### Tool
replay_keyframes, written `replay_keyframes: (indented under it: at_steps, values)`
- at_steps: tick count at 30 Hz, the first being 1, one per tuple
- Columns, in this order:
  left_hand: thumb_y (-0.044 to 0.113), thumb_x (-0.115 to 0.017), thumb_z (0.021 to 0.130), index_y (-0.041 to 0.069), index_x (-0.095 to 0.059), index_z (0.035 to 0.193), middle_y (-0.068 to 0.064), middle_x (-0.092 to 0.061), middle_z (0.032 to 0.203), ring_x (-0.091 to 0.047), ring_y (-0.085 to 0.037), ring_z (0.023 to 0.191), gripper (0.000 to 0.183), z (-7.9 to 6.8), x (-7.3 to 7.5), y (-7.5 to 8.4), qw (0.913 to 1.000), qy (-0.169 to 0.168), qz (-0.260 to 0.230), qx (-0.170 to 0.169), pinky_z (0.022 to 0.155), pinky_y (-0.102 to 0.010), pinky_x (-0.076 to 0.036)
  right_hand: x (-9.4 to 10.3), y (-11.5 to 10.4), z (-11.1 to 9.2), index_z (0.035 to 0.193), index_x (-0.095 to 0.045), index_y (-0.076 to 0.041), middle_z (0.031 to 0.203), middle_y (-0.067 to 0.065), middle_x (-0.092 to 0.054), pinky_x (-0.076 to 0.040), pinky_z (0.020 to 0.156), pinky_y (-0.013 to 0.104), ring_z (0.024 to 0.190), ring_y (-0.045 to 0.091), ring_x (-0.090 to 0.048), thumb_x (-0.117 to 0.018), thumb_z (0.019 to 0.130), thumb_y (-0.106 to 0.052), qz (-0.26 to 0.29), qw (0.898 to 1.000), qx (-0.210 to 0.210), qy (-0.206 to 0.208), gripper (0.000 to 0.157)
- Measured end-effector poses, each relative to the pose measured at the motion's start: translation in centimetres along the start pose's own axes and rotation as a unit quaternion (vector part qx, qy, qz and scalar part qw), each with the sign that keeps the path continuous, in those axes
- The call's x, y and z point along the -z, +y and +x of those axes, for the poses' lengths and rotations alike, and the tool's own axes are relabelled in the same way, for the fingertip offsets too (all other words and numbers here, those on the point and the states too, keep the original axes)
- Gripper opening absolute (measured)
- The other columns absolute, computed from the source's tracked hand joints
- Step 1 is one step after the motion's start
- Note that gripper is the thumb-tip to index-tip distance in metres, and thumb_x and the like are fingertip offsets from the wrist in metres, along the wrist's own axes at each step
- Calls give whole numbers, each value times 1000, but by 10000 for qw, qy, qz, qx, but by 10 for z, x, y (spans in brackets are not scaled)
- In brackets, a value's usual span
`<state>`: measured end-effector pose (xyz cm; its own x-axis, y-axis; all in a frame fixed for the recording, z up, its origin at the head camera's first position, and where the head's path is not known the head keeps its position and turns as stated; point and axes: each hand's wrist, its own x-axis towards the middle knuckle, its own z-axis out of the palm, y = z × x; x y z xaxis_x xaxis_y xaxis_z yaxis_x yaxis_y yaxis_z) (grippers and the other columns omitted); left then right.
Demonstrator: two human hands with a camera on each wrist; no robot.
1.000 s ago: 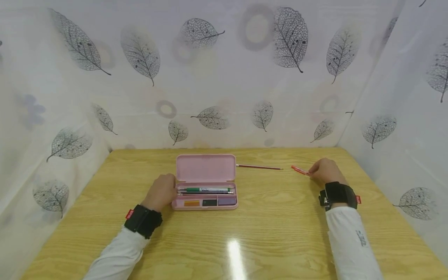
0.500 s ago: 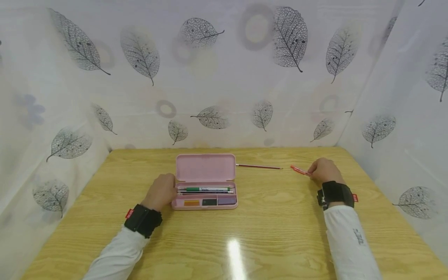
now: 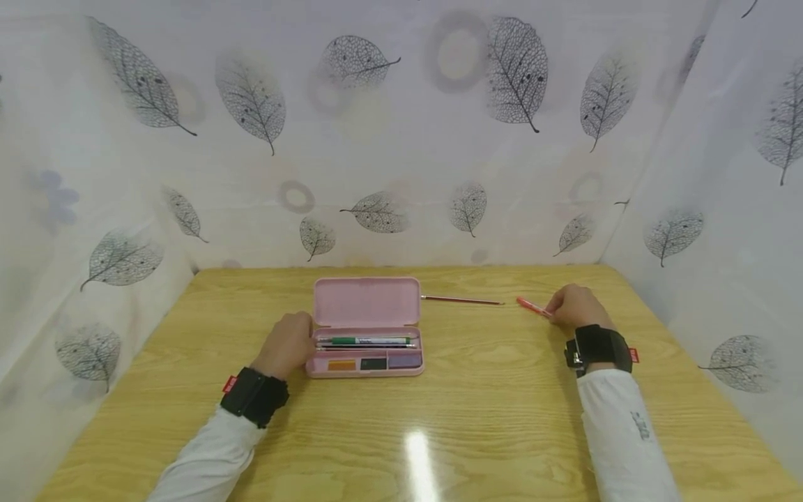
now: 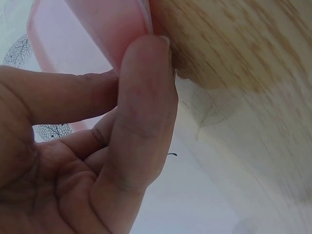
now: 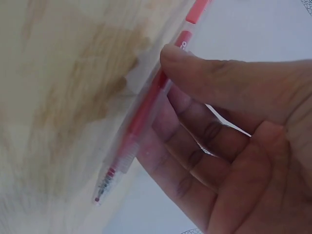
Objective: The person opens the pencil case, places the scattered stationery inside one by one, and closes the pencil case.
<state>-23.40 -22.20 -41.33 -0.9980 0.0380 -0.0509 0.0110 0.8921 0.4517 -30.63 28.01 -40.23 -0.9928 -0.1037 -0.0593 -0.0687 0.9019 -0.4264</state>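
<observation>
A pink pencil case (image 3: 366,302) lies with its lid folded back on the table. My left hand (image 3: 284,346) grips the left end of its base; in the left wrist view thumb and fingers pinch the pink wall (image 4: 114,24). Inside are a green-and-white pen (image 3: 370,341), a dark pencil beside it, and small yellow, dark and purple blocks in the front compartments. Far to the right, my right hand (image 3: 578,307) holds a clear-barrelled red pen (image 5: 148,105) between thumb and fingers. Its tip points down-left in the right wrist view.
A dark red pencil (image 3: 463,300) lies at the back, its left end by the lid's right edge. The wooden table (image 3: 489,404) meets leaf-printed curtains (image 3: 401,139) at the back and both sides.
My right hand has shifted slightly left with the red pen in it. My left hand stays on the pencil case, and the head view has tilted a little.
</observation>
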Motion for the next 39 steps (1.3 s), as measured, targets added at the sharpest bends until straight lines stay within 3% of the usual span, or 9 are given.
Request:
replay_keyframes:
  at_steps: [8, 20, 39]
  values:
    - [3, -63, 86, -4, -64, 81, -10, -59, 67, -54, -19, 52, 8, 0, 0, 1, 9999, -86, -73, 83, 44, -28, -41, 8, -11, -3, 90, -74, 7, 91, 25, -71, -49, 74, 53, 80, 35, -60, -70, 77, 1, -69, 9995, 202, 241, 14]
    - [2, -63, 86, -4, -62, 81, -11, -58, 68, -55, -21, 55, 8, 0, 2, 2, 9999, -106, -19, 106, 46, -29, -42, 28, -60, -16, 90, -73, 3, 87, 22, -72, -52, 72, 53, 79, 34, -64, -68, 82, 3, -69, 9921, 1005, 743, 9]
    - [3, -63, 85, -4, -62, 82, -11, -59, 69, -55, -22, 56, 8, 1, 2, 2, 9999, -90, 3, 147, 47, -31, -42, 33, -121, -38, 93, -73, -2, 91, 18, -73, -54, 75, 50, 83, 31, -66, -67, 85, 3, -134, 9863, 1386, 881, 11]
